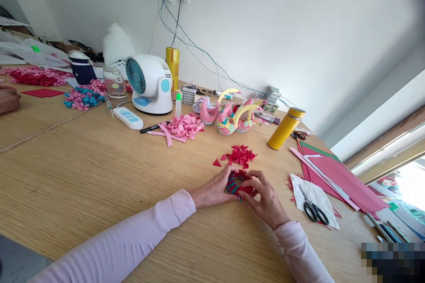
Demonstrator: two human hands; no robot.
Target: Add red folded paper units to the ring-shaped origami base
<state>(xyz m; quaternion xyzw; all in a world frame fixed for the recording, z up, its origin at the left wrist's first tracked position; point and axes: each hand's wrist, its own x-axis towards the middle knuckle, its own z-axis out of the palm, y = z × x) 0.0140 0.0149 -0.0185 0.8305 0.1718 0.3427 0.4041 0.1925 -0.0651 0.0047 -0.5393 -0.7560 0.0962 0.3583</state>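
Observation:
Between my hands is a ring of folded paper pieces (233, 184), red and teal, with an open middle. My left hand (217, 189) grips its left side, thumb and fingers around the rim. On the right side, my right hand (265, 194) pinches the ring's red edge; whether a loose piece is in those fingertips, I cannot tell. Just beyond the ring lies a heap of red folded paper triangles (241, 154), a few scattered to its left. Further back stand several finished paper swans (227, 119) in pink, yellow and teal.
Pink paper pieces (186, 127) lie left of the swans, near a white fan (151, 84). A yellow flask (286, 129) stands at right. Scissors (314, 211) rest on white paper beside red sheets (345, 177). Another person's hand (8, 97) shows at the far left.

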